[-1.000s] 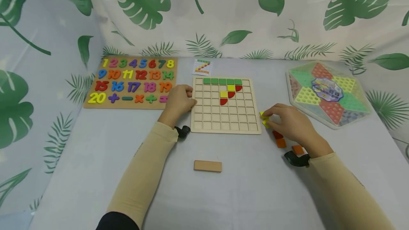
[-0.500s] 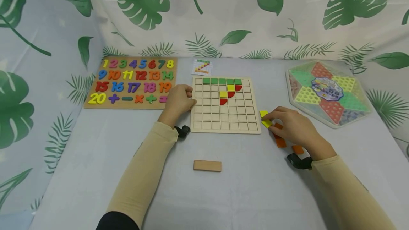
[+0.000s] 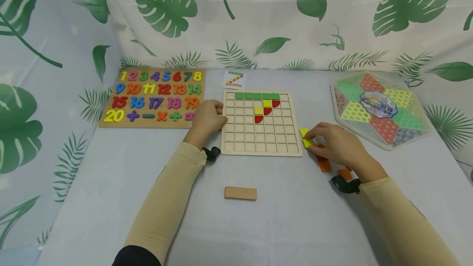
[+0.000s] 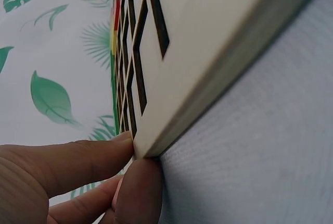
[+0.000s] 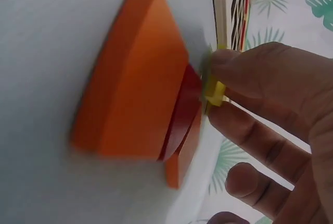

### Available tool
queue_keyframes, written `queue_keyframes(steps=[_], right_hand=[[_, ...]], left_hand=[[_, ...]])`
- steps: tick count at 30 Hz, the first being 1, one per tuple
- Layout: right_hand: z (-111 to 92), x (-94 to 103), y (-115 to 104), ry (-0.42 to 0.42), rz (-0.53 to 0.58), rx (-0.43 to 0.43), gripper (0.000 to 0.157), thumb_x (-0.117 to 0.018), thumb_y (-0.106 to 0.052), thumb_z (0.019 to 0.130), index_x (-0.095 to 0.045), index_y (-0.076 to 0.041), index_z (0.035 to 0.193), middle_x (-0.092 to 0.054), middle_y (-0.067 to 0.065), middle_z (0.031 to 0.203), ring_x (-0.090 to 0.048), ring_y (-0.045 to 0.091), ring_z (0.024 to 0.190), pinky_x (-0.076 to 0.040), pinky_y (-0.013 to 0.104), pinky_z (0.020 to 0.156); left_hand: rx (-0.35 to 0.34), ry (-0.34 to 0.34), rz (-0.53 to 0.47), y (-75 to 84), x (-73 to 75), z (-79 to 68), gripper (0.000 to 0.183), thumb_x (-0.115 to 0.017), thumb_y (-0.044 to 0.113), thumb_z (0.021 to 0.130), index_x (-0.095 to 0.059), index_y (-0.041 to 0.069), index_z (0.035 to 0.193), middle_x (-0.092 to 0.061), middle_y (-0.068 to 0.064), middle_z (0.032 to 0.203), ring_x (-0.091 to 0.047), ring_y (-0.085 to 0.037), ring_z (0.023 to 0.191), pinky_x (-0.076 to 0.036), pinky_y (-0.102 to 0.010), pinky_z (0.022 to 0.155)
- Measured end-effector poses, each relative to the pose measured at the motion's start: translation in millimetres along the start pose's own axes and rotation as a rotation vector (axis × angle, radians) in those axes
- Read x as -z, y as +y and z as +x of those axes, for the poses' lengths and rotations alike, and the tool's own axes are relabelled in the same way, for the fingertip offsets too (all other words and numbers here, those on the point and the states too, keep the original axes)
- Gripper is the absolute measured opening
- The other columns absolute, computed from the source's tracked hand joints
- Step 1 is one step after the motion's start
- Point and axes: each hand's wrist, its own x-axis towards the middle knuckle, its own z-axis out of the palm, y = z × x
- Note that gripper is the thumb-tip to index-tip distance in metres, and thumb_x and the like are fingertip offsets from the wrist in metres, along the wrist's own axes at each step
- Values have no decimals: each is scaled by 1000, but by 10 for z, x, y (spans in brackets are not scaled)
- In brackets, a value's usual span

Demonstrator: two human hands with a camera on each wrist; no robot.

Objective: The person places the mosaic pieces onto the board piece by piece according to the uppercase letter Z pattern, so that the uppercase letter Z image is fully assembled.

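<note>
In the head view a wooden grid board (image 3: 240, 138) lies flat in the middle of the table. Green squares (image 3: 257, 96) line its upper row, and yellow squares (image 3: 259, 111) and red quarter-round tiles (image 3: 276, 104) step down diagonally below them. My left hand (image 3: 205, 120) grips the board's left edge, finger and thumb at its rim in the left wrist view. Right of the board, my right hand (image 3: 337, 145) pinches a yellow square tile (image 5: 212, 89) between thumb and finger. Another yellow tile (image 3: 304, 132) lies beside it. Orange (image 5: 138, 83) and dark red (image 5: 180, 114) tiles are under that hand.
A small pattern card (image 3: 234, 79) lies behind the board. A number puzzle (image 3: 148, 99) stands at the left, and a hexagonal boxed game (image 3: 378, 110) at the right. Nearer the front is a plain wooden block (image 3: 240, 193). Another orange tile (image 3: 345, 173) lies by the right wrist.
The fingers of my right hand have shifted slightly at the yellow tiles, which have turned a little. My left hand stays at the board's edge.
</note>
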Motion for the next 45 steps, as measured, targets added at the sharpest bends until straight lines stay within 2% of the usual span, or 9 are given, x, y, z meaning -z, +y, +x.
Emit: queue_keyframes(steps=[4,9,15,22,28,34,37,45], right_hand=[[102,3,-62,19,12,-3,29,-82,-27,88,-78,-15,114,-73,8,117,-68,29,101,-58,48,80],[283,26,-246,38,37,16,27,-82,-27,89,-78,-15,113,-74,7,114,-68,30,104,-58,50,85],[547,24,-497,42,41,51,26,-80,-25,90,-79,-15,114,-73,9,122,-68,33,109,-58,52,84],[890,-71,-778,27,24,64,29,-81,-29,91,-79,-15,116,-72,8,127,-66,32,119,-58,53,92],[1124,-120,-975,6,31,91,27,-79,-29,93,-78,-17,117,-73,4,121,-68,27,108,-58,48,84],[1249,-149,-1080,-19,9,95,30,-78,-30,93,-78,-16,120,-70,7,131,-66,28,111,-58,44,83],[1273,-161,-1105,-29,2,82,31,-79,-30,93,-77,-16,121,-68,8,136,-66,27,107,-57,42,77],[1293,-176,-1114,-31,4,74,30,-80,-30,92,-79,-16,118,-69,6,132,-63,24,98,-54,37,69]], left_hand=[[8,2,1,1,2,5,49,-79,13,89,-66,5,136,-69,-7,116,-61,-21,104,-54,-40,95],[2,4,-1,-2,14,-1,49,-79,12,89,-66,4,135,-69,-8,116,-61,-22,104,-54,-40,96],[-12,-3,-8,-14,0,2,50,-79,12,89,-66,4,136,-69,-8,115,-62,-21,102,-55,-38,93],[-5,-12,-24,-29,2,6,51,-79,12,89,-65,4,138,-70,-8,116,-64,-20,99,-56,-35,89],[-2,-6,-31,-11,27,-6,50,-80,11,89,-66,4,137,-70,-7,114,-63,-19,97,-54,-32,85],[3,-6,-34,-25,28,9,50,-79,12,89,-65,4,137,-70,-7,115,-63,-20,100,-55,-35,89],[3,-3,-35,-33,25,20,49,-80,13,89,-66,4,136,-69,-7,115,-61,-20,101,-54,-36,91],[7,-2,-37,-38,22,19,48,-80,13,89,-67,5,135,-67,-6,111,-58,-19,99,-51,-35,89]])
